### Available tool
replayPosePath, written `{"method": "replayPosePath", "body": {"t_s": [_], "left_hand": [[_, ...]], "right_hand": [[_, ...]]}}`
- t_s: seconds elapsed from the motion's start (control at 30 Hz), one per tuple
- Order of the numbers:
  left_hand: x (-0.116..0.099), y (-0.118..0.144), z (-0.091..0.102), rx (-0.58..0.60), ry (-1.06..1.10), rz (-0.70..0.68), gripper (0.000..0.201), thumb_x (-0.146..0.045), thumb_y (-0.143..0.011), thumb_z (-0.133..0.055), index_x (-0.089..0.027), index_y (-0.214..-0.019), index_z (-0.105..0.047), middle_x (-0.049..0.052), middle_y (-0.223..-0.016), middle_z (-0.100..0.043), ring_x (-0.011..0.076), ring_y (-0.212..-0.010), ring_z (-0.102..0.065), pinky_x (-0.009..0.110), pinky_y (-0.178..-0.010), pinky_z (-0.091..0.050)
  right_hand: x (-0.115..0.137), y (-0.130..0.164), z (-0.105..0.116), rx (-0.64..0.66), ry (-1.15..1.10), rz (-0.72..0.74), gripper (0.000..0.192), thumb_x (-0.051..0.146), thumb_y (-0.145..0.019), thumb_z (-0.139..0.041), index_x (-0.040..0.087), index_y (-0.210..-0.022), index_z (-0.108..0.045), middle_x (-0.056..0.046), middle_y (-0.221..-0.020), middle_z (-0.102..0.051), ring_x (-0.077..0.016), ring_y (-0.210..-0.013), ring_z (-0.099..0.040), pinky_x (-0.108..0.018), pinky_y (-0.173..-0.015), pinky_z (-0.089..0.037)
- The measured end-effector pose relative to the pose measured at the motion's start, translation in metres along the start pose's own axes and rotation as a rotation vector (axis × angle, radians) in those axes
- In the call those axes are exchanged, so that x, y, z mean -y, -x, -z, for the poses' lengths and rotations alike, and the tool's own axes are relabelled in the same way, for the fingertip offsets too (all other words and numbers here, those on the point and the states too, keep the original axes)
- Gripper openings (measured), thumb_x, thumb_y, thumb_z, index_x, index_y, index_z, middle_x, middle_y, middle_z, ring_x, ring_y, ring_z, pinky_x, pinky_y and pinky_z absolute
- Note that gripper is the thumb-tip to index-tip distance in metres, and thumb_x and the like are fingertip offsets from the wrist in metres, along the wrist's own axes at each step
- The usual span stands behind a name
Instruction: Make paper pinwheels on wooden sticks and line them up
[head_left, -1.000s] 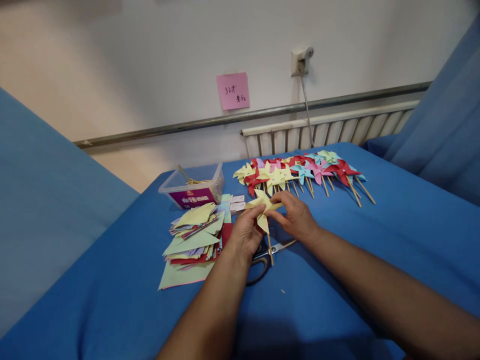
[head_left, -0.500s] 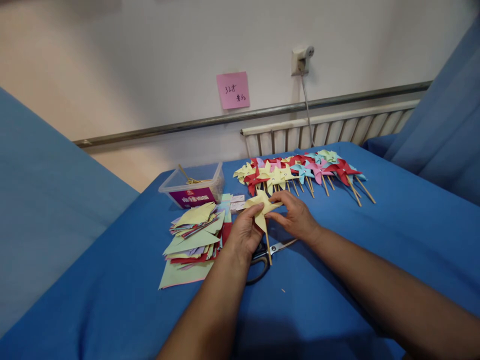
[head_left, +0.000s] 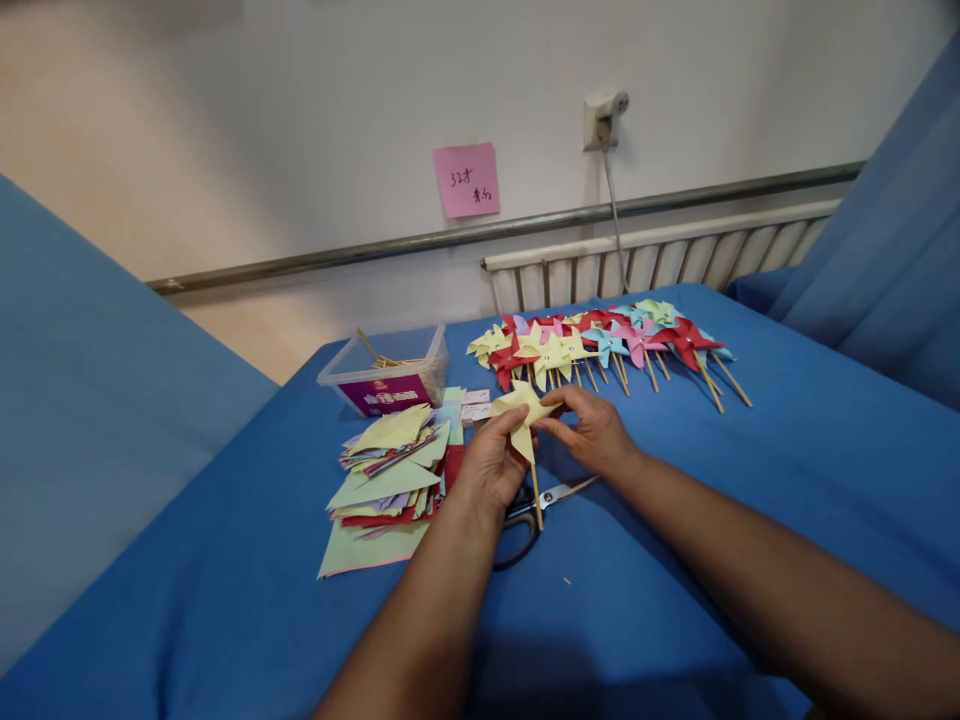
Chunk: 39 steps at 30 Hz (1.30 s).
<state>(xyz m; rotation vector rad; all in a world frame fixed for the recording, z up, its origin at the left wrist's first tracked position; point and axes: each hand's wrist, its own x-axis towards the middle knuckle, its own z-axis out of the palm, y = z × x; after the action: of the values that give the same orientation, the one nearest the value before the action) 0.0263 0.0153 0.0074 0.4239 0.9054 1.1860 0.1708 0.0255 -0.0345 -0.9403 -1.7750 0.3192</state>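
A pale yellow paper pinwheel (head_left: 523, 432) on a thin wooden stick is held up over the table between both hands. My left hand (head_left: 491, 465) is closed on it, thumb pressed near the centre of the blades and the other fingers behind. With thumb and index finger, my right hand (head_left: 592, 430) pinches the tip of its right blade. Below the pinwheel lies a pair of scissors (head_left: 517, 540) with dark handles, partly covered by my left hand and the stick. Left of my hands is an uneven stack of coloured paper pieces (head_left: 390, 480).
A clear plastic box (head_left: 382, 375) with wooden sticks stands at the back left. Several finished pinwheels (head_left: 600, 340) lie in rows at the back. Small white cards (head_left: 475, 404) sit behind my left hand. A radiator (head_left: 660, 250) and metal rail run along the wall.
My right fingers have shifted slightly on the right blade, which now looks a little more curled. My left hand and the pinwheel stay nearly in place.
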Motion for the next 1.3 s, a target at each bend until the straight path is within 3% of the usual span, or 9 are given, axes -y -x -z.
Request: {"method": "replayPosePath", "body": {"t_s": [0.2,0.6,0.73,0.97,1.13,1.3], "left_hand": [[-0.001,-0.001,0.002,0.012,-0.018,0.023,0.016,-0.006,-0.073,-0.067,-0.010,-0.088,-0.065,0.003,-0.065,-0.066,0.0105,-0.047,-0.058,0.021,-0.046,-0.047],[-0.001,0.001,-0.002,0.016,0.026,0.009,0.018,-0.002,-0.073,-0.063,-0.010,-0.089,-0.065,0.003,-0.068,-0.068,0.0107,-0.051,-0.060,0.020,-0.050,-0.049],[-0.003,0.000,-0.001,-0.009,0.017,0.012,0.016,-0.004,-0.072,-0.064,-0.010,-0.087,-0.065,0.002,-0.065,-0.067,0.0105,-0.047,-0.058,0.020,-0.046,-0.047],[-0.001,-0.004,0.003,-0.003,0.034,-0.022,0.016,-0.004,-0.071,-0.066,-0.010,-0.085,-0.065,0.003,-0.068,-0.068,0.0116,-0.051,-0.060,0.021,-0.050,-0.049],[0.004,-0.010,0.008,0.075,0.005,-0.018,0.021,-0.007,-0.070,-0.068,-0.009,-0.091,-0.065,0.007,-0.075,-0.071,0.0146,-0.059,-0.065,0.024,-0.059,-0.052],[0.007,-0.013,0.012,0.081,-0.032,-0.037,0.022,-0.009,-0.070,-0.069,-0.010,-0.091,-0.065,0.007,-0.075,-0.070,0.0150,-0.059,-0.065,0.025,-0.059,-0.052]], "right_hand": [[0.002,-0.003,0.001,-0.053,-0.091,0.076,0.007,0.023,-0.082,-0.065,0.022,-0.088,-0.061,-0.007,-0.099,-0.062,-0.0201,-0.093,-0.061,-0.036,-0.081,-0.052],[0.003,0.001,-0.005,-0.063,-0.222,-0.073,0.003,0.021,-0.082,-0.061,0.021,-0.085,-0.060,-0.006,-0.096,-0.062,-0.0181,-0.087,-0.061,-0.032,-0.072,-0.052],[0.001,0.001,-0.009,-0.073,-0.371,-0.252,0.019,0.030,-0.078,-0.067,0.021,-0.092,-0.058,-0.003,-0.087,-0.064,-0.0160,-0.075,-0.062,-0.031,-0.069,-0.051],[0.005,-0.003,-0.013,-0.076,-0.765,-0.562,0.035,0.042,-0.061,-0.080,0.020,-0.080,-0.060,0.002,-0.069,-0.063,-0.0130,-0.062,-0.059,-0.027,-0.060,-0.050],[0.007,0.000,-0.014,-0.041,-0.895,-0.686,0.033,0.043,-0.064,-0.079,0.018,-0.076,-0.063,0.002,-0.065,-0.064,-0.0085,-0.054,-0.055,-0.023,-0.054,-0.044],[0.008,0.002,-0.012,0.033,-0.980,-0.762,0.033,0.043,-0.066,-0.079,0.017,-0.078,-0.063,0.002,-0.067,-0.062,-0.0081,-0.054,-0.054,-0.020,-0.049,-0.040]]}}
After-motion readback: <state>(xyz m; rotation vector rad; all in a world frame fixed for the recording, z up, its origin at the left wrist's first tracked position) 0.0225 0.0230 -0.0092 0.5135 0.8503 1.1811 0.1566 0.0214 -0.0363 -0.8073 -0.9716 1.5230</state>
